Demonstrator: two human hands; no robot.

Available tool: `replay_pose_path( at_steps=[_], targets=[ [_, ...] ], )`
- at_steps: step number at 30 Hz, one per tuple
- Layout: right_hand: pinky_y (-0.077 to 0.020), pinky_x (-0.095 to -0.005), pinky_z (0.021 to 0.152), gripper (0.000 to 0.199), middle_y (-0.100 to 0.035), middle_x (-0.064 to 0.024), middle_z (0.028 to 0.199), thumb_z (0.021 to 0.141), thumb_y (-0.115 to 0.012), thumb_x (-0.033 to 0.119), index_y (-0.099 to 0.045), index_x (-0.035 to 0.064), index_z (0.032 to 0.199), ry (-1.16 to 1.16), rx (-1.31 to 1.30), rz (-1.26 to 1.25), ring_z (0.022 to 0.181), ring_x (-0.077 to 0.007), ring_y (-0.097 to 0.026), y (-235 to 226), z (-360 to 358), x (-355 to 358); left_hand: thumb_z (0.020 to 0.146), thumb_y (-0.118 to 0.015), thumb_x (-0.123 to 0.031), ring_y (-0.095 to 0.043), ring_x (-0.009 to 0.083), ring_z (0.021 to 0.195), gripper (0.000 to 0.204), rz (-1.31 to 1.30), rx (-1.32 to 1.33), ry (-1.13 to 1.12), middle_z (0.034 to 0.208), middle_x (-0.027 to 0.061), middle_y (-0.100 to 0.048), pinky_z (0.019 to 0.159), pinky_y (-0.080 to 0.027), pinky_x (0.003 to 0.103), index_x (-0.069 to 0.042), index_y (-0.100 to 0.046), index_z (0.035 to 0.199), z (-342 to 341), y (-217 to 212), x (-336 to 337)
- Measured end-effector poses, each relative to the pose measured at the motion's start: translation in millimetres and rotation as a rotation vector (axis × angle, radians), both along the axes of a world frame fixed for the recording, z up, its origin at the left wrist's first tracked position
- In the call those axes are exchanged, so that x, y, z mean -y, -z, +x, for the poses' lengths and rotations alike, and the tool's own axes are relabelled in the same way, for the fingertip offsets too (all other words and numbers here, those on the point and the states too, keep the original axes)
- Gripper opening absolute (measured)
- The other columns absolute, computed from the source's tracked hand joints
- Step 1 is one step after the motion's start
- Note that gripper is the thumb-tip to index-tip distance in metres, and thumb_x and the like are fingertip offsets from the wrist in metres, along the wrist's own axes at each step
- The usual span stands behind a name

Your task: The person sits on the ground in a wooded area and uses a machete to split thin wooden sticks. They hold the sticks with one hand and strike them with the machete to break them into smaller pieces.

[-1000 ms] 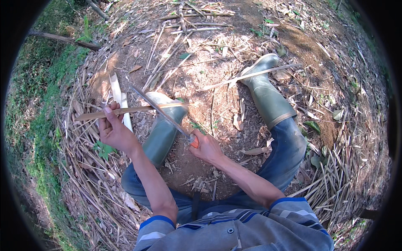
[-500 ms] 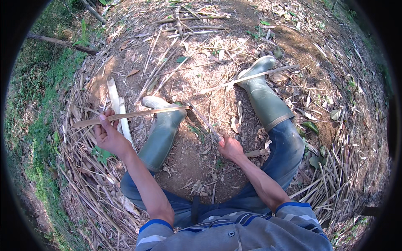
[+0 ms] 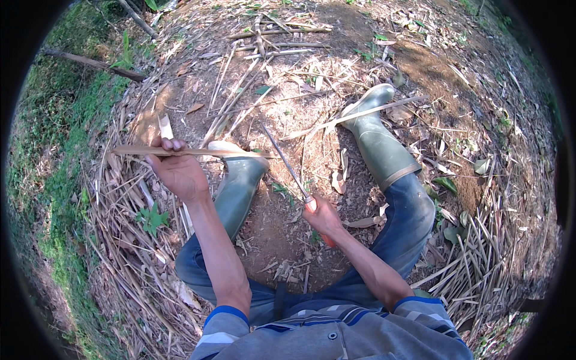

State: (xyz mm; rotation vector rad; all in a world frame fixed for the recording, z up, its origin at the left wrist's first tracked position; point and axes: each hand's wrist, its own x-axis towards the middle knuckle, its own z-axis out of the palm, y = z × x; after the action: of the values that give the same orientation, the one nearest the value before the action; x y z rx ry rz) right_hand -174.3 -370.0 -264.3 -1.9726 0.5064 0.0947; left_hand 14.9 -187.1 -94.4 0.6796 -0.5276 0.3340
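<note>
Left hand (image 3: 177, 171) gripping bamboo strip (image 3: 192, 151), right hand (image 3: 322, 217) apparently holding knife (image 3: 287, 165)

Outdoor bamboo-working spot on bare ground

Dry bamboo strips (image 3: 480, 264) litter the dirt around the green rubber boots (image 3: 378, 141) (person seated), grass (image 3: 54, 180) left of them.

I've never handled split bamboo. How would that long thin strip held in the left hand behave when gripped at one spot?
The bamboo strip probably feels light: the left hand holds it level with a few fingers. It stays nearly straight past both sides of the grip, so likely springy rather than floppy. Being thin and flat, it may bend easily and should not roll.
</note>
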Motion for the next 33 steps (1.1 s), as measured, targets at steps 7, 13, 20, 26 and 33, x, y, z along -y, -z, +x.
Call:
replay_pose_path(
  at_steps=[7,13,20,26,33],
  targets=[
    [-0.0490,-0.0464,0.063,0.032,-0.062,-0.0215,0.073,0.071,-0.062,0.020,-0.053,0.0024,0.097,-0.124,0.246,0.109,0.068,-0.0380,-0.064,-85.5,12.0,-27.7,0.095,-0.053,-0.031,-0.046,0.0117,0.062,0.023,0.263,-0.014,-0.534,0.073,0.0020,-0.048,0.058,-0.043,0.025,-0.010,-0.043,0.099,-29.8,-7.5,34.6],
    [-0.0510,-0.0469,0.060,0.032,-0.062,-0.0209,0.072,0.072,-0.063,0.019,-0.053,0.0027,0.098,-0.174,0.358,-0.012,0.065,-0.0391,-0.063,-77.8,22.7,-43.5,0.096,-0.052,-0.032,-0.043,0.0077,0.058,0.022,0.100,-0.007,-0.506,0.068,-0.0006,-0.044,0.051,-0.037,0.021,-0.012,-0.042,0.093,-34.0,2.4,36.7],
    [-0.0496,-0.0472,0.059,0.037,-0.060,-0.0206,0.065,0.071,-0.063,0.019,-0.055,0.0043,0.104,-0.107,-0.093,-0.003,0.062,-0.0378,-0.063,-14.2,24.6,-3.1,0.095,-0.052,-0.032,-0.040,0.0068,0.055,0.022,0.059,-0.062,-0.580,0.069,-0.0008,-0.043,0.048,-0.032,0.019,-0.013,-0.042,0.092,-19.1,-4.5,31.1],
    [-0.0505,-0.0461,0.062,0.039,-0.062,-0.0186,0.068,0.071,-0.061,0.021,-0.055,0.0038,0.105,-0.220,0.132,-0.112,0.064,-0.0355,-0.064,-57.3,16.9,-10.3,0.095,-0.052,-0.032,-0.039,0.0065,0.055,0.023,0.104,-0.030,-0.623,0.069,-0.0006,-0.043,0.048,-0.032,0.019,-0.012,-0.041,0.092,-20.8,-4.0,47.2],
    [-0.0499,-0.0477,0.063,0.039,-0.062,-0.0202,0.069,0.069,-0.063,0.024,-0.055,0.0047,0.102,-0.184,0.130,0.029,0.067,-0.0374,-0.064,-64.8,19.9,-14.3,0.096,-0.051,-0.031,-0.037,0.0063,0.051,0.021,0.108,0.015,-0.520,0.065,-0.0010,-0.042,0.046,-0.033,0.018,-0.013,-0.041,0.093,-20.0,-3.1,40.7]
  ],
)
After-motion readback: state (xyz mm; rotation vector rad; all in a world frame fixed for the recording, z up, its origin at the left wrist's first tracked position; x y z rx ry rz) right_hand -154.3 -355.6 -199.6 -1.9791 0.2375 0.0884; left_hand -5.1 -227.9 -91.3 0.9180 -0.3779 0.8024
